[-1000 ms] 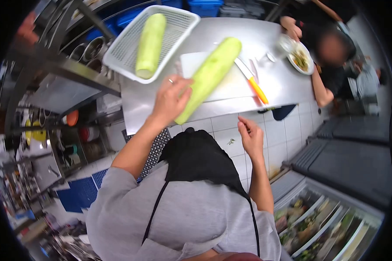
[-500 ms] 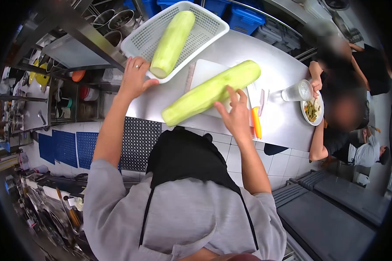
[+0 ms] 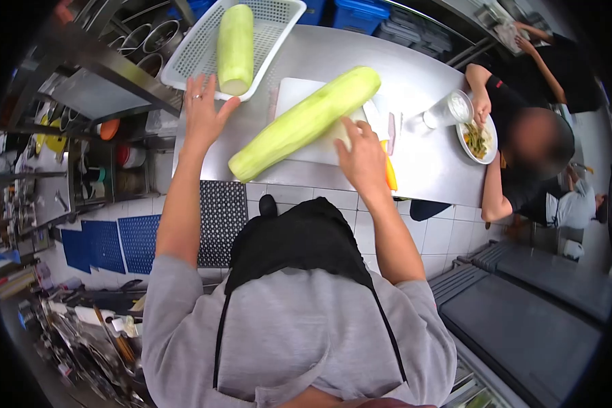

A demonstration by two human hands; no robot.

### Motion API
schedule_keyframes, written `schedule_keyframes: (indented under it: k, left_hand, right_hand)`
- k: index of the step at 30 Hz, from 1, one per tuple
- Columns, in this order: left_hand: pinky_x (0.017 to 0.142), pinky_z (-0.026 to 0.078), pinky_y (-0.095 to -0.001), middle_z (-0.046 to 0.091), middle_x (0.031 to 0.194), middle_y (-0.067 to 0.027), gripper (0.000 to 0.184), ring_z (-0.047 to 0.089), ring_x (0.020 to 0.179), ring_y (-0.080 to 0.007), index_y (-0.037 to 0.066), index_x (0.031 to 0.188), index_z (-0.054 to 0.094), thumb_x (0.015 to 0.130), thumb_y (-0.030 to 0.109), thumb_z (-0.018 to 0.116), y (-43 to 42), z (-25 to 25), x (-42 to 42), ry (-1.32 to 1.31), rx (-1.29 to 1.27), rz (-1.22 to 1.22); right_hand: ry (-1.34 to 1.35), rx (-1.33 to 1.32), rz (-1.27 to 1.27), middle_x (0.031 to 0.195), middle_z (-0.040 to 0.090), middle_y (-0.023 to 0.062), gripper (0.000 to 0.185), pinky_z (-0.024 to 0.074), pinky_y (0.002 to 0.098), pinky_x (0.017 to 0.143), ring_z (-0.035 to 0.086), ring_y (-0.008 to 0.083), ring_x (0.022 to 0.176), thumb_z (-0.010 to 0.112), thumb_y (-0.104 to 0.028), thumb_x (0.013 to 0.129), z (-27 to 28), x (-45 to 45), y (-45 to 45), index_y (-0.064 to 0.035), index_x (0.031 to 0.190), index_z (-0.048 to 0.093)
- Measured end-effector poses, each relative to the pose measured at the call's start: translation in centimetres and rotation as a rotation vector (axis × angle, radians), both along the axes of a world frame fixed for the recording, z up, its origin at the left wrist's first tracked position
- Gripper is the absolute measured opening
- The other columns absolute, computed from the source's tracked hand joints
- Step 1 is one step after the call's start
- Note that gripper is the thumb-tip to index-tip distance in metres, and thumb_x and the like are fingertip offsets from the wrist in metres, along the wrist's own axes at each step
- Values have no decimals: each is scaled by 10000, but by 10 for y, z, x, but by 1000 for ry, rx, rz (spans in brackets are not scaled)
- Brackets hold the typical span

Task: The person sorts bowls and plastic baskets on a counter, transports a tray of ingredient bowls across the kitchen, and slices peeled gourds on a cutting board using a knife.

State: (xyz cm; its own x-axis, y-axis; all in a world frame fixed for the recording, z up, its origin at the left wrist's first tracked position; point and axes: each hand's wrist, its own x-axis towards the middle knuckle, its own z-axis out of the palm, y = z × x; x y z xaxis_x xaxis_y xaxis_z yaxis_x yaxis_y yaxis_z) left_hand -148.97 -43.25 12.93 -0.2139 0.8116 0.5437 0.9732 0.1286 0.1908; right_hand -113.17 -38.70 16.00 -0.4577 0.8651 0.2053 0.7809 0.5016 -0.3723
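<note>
A long peeled pale green gourd (image 3: 306, 122) lies diagonally across a white cutting board (image 3: 299, 92), its lower left end over the bare metal. My right hand (image 3: 362, 153) is beside the gourd's lower edge, fingers apart and holding nothing. Fingers spread, my left hand (image 3: 206, 112) is at the near left corner of a white perforated basket (image 3: 270, 58); whether it touches the rim I cannot tell. A second peeled gourd (image 3: 236, 51) lies in the basket. Partly behind my right hand is a knife with an orange handle (image 3: 390, 173).
The metal table (image 3: 428, 173) has a clear plastic cup (image 3: 449, 110) and a plate of food (image 3: 478, 143) at its right. A person in black (image 3: 506, 92) sits there, one hand over the plate. Blue bins (image 3: 360, 15) stand beyond the table; a metal rack (image 3: 109, 61) is at left.
My left hand has moved from the long gourd to the basket's corner. My right hand has come up to the gourd, which now lies flatter across the board. The view has shifted too.
</note>
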Motion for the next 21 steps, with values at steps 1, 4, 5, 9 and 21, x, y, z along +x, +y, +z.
schedule_keyframes:
  k: [1, 4, 5, 9, 21]
  left_hand:
    - [1151, 334, -542, 525, 1423, -258, 727, 411, 1399, -440, -23, 1417, 527, 908, 459, 721, -7, 1, 7, -51, 28, -23]
    - [1150, 365, -510, 503, 1459, -299, 833, 437, 1393, -444, -12, 1487, 471, 843, 411, 788, -44, 31, 50, -237, -107, -81]
    - [1136, 389, -503, 513, 1447, -310, 873, 469, 1370, -446, 1, 1505, 453, 813, 393, 811, -54, 44, 74, -324, -284, -107]
    - [1046, 484, -478, 591, 1343, -321, 1021, 608, 1211, -460, 58, 1560, 380, 706, 337, 866, -52, 53, 94, -566, -828, -206]
    - [934, 542, -474, 675, 1193, -227, 1106, 676, 1058, -434, 217, 1586, 377, 617, 335, 896, -25, 34, 56, -399, -665, -366]
  right_hand:
    - [-56, 2, -66, 1267, 572, 275, 531, 552, 483, 884, 638, 436, 1067, 737, -180, 874, -5, 19, 0, -78, 1375, 592]
    - [-202, -75, -200, 1162, 621, 270, 495, 543, 493, 892, 648, 424, 1043, 692, -96, 857, -14, 56, 6, -67, 1344, 610]
    - [-247, -113, -235, 1120, 635, 273, 492, 545, 496, 879, 655, 420, 1014, 676, -65, 849, -17, 64, 7, -63, 1337, 612]
    - [-272, -106, -181, 924, 651, 264, 382, 551, 520, 770, 657, 483, 803, 601, -9, 844, -20, 77, 3, -4, 1226, 606]
    - [139, -316, -322, 744, 655, 242, 214, 505, 484, 604, 666, 387, 640, 607, -152, 987, 37, 75, -99, 15, 1105, 544]
